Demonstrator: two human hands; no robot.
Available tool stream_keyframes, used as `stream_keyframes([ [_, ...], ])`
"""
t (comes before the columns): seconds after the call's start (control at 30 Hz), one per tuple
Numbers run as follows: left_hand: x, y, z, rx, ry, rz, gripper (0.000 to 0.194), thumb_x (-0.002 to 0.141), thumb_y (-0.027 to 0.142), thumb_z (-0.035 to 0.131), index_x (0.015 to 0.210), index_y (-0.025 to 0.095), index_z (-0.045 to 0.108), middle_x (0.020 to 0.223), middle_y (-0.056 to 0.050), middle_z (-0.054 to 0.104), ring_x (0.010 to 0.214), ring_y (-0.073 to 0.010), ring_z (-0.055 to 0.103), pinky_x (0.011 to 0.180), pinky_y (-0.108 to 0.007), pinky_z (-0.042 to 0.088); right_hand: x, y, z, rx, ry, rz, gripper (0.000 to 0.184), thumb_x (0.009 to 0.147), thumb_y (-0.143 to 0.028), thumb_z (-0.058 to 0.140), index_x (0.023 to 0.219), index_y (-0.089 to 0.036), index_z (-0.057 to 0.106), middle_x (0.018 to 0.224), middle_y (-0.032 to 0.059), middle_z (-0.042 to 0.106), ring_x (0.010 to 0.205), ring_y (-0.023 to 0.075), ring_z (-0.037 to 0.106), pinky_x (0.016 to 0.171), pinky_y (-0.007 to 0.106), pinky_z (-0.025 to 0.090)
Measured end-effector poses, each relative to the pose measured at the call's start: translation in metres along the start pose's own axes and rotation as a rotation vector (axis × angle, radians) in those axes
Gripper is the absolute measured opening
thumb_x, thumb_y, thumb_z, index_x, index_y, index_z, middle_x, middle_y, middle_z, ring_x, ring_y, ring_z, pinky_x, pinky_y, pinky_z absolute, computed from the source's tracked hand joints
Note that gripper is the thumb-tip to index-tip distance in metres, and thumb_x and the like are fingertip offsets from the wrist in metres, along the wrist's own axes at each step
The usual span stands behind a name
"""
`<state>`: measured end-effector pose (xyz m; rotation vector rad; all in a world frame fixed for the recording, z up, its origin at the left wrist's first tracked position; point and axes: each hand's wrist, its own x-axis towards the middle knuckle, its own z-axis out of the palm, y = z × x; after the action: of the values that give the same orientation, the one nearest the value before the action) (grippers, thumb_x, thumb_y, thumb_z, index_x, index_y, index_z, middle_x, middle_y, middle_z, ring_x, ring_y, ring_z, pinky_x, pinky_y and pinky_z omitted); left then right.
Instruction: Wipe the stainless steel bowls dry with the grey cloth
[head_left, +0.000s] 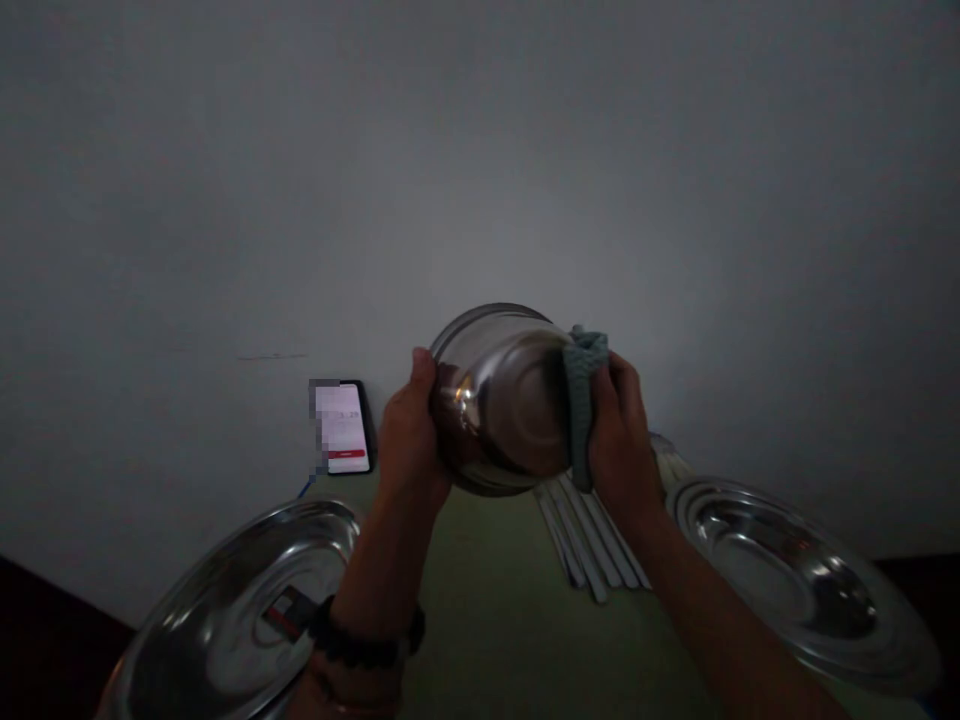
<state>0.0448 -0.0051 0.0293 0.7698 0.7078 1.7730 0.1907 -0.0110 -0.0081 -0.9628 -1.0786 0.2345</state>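
A shiny metal bowl (487, 400) is held up above the table, tilted so its outer base faces me. My left hand (411, 430) grips its left rim, the thumb on the near side and the other fingers hidden behind. My right hand (619, 430) is closed on a folded grey-green cloth (581, 410), which presses against the right side of the bowl's base. The bowl's inside is out of sight.
On the green table (480, 610) lie several metal utensils with flat handles (592, 545). A large metal basin (217, 600) with a small dark-and-red item stands left, another metal basin (780, 570) right. A lit phone (346, 430) leans against the wall (480, 150).
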Motion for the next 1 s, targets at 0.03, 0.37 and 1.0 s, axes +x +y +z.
stream_keyframes([
  [0.03, 0.001, -0.002, 0.002, -0.056, 0.043, -0.016, 0.034, 0.075, 0.046, 0.069, 0.059, 0.016, 0.065, 0.055, -0.001, 0.065, 0.044, -0.0114, 0.059, 0.045, -0.021, 0.050, -0.003, 0.000, 0.002, -0.014, -0.019, -0.031, 0.040, 0.093, -0.046, 0.038, 0.121, -0.020, 0.050, 0.121, 0.0107, 0.053, 0.119, 0.0220, 0.048, 0.107, 0.044, 0.035],
  [0.37, 0.005, -0.006, 0.000, 0.223, 0.216, 0.121, 0.041, 0.084, 0.047, 0.056, 0.056, 0.017, 0.056, 0.049, 0.004, 0.050, 0.042, -0.0081, 0.043, 0.041, -0.020, 0.034, -0.043, 0.014, 0.023, -0.321, -0.436, -0.545, 0.059, 0.095, -0.027, 0.039, 0.149, -0.022, 0.015, 0.154, 0.0112, 0.024, 0.145, 0.0242, 0.016, 0.116, 0.052, 0.024],
  [1.0, -0.011, 0.021, -0.014, 0.962, -0.641, 0.188, 0.052, 0.088, 0.052, 0.042, 0.051, 0.017, 0.055, 0.047, 0.001, 0.055, 0.042, -0.0092, 0.047, 0.040, -0.019, 0.032, -0.003, 0.009, -0.004, -0.036, -0.426, -0.435, 0.037, 0.095, -0.034, 0.036, 0.128, -0.024, 0.050, 0.134, 0.0086, 0.050, 0.126, 0.0216, 0.045, 0.107, 0.044, 0.036],
])
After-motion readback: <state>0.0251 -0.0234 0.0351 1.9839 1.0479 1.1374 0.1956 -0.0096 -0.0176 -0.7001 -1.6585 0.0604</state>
